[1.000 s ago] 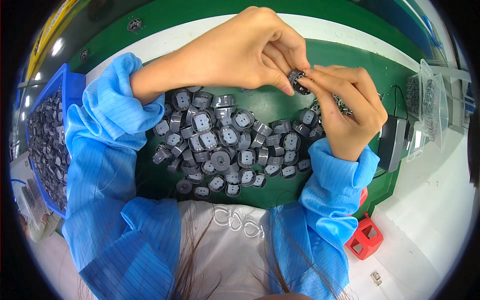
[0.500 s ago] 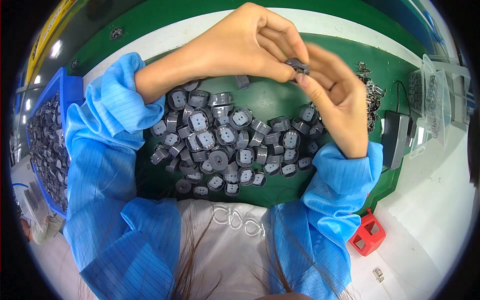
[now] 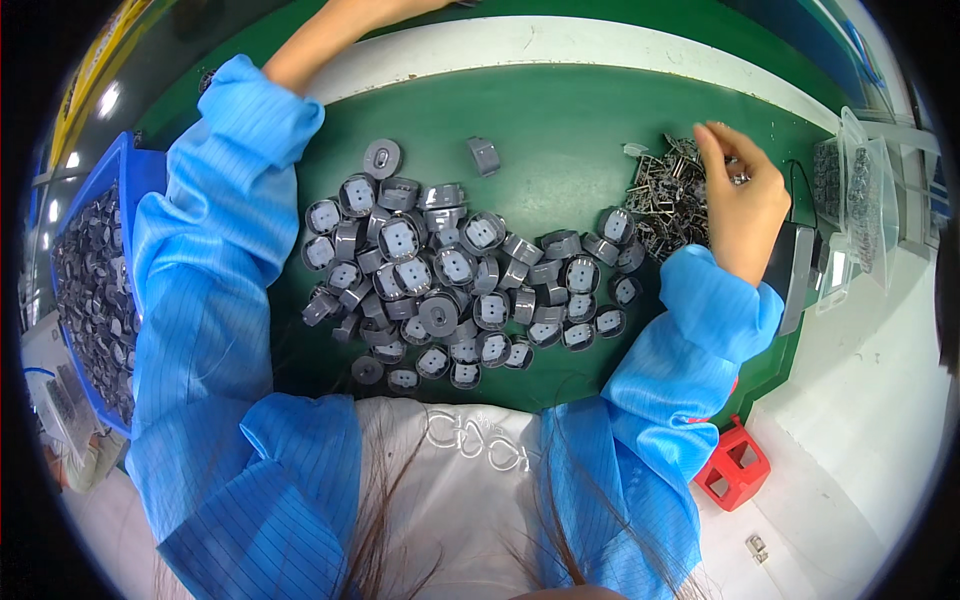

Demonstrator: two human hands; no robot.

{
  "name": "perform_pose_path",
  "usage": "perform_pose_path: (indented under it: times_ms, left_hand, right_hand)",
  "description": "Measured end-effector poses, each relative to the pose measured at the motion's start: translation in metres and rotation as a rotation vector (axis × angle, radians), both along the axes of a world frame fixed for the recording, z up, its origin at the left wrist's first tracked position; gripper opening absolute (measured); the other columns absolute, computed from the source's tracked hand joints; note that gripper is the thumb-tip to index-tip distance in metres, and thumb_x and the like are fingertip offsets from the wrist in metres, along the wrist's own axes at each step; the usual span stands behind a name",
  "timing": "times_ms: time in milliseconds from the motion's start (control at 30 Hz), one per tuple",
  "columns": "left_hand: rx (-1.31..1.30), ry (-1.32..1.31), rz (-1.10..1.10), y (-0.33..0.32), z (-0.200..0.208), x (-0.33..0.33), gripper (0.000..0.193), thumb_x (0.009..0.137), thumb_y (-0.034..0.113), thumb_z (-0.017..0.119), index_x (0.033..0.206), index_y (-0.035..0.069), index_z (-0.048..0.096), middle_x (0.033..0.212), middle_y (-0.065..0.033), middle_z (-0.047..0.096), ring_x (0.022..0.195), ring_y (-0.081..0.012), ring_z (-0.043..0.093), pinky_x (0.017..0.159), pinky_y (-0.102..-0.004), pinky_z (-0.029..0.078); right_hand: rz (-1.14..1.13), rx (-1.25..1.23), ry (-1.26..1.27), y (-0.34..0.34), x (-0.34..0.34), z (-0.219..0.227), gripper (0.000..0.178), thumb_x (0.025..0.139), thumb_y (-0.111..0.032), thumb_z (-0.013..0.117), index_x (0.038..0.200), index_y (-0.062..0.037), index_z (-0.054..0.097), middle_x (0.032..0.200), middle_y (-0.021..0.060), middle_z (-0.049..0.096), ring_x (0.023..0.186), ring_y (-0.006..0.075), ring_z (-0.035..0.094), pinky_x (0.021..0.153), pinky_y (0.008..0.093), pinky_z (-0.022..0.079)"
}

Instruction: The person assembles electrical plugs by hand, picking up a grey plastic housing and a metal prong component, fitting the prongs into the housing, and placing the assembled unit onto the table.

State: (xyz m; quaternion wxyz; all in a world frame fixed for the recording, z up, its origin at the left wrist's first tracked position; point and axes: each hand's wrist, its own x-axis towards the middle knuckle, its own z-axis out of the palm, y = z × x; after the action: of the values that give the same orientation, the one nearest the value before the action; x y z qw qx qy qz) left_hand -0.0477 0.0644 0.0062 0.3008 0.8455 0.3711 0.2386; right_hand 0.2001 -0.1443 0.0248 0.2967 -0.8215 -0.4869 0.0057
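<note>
My left hand point(image 3: 388, 9) reaches over the far white edge, mostly cut off by the top of the picture. A small dark thing shows at its fingertips, too cropped to name. My right hand point(image 3: 748, 200) is above the right side of a pile of small metal contact parts point(image 3: 672, 192), its thumb and fingers curled together. What sits between those fingertips, if anything, I cannot make out. Before me lies a heap of round-cornered grey plastic housings point(image 3: 437, 315), several showing pale faces with holes. One housing point(image 3: 484, 156) lies apart near the far side.
A blue bin point(image 3: 148, 175) full of grey parts stands at the left. The green table point(image 3: 560, 110) ends at a white ledge point(image 3: 560, 42). On the right are a dark box-shaped device point(image 3: 792, 285), a clear plastic tray point(image 3: 872, 200) and a red stool point(image 3: 736, 465).
My hands have parted from the grey part they held together. The left moved up past the far ledge; the right moved right over the metal parts. A round grey housing is uncovered.
</note>
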Motion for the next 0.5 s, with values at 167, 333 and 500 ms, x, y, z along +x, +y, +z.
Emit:
perform_pose_path:
  times_ms: [167, 333, 500]
  left_hand:
    - [0.538, 0.216, 0.131, 0.009, -0.014, -0.008, 0.032, 0.084, 0.02, 0.072, 0.108, -0.001, 0.066, 0.105, -0.0165, 0.064, 0.102, -0.0307, 0.06, 0.092, -0.0369, 0.047]
    - [0.212, -0.02, -0.604, -0.03, 0.011, 0.012, 0.03, 0.074, 0.005, 0.078, 0.102, 0.005, 0.068, 0.107, -0.0036, 0.064, 0.092, -0.0143, 0.062, 0.073, -0.0262, 0.05]
    - [-0.152, 0.311, -0.94, -0.055, 0.019, 0.019, 0.023, 0.074, 0.006, 0.074, 0.097, 0.005, 0.067, 0.096, -0.0065, 0.057, 0.08, -0.0196, 0.056, 0.065, -0.0309, 0.047]
  right_hand:
    - [-0.065, -0.268, 0.06, 0.0, -0.001, 0.007, 0.031, 0.08, -0.024, 0.078, 0.101, -0.0026, 0.074, 0.08, 0.0074, 0.071, 0.066, 0.0101, 0.057, 0.065, 0.0265, 0.049]
    - [0.002, -0.243, 0.161, -0.006, 0.012, 0.0, 0.03, 0.078, -0.018, 0.078, 0.101, -0.0001, 0.074, 0.079, 0.0077, 0.072, 0.063, 0.0122, 0.06, 0.064, 0.0288, 0.052]
    - [0.101, -0.245, 0.236, -0.003, 0.007, 0.001, 0.021, 0.078, -0.01, 0.076, 0.094, 0.0022, 0.071, 0.079, 0.0069, 0.07, 0.064, 0.0106, 0.06, 0.064, 0.0268, 0.051]
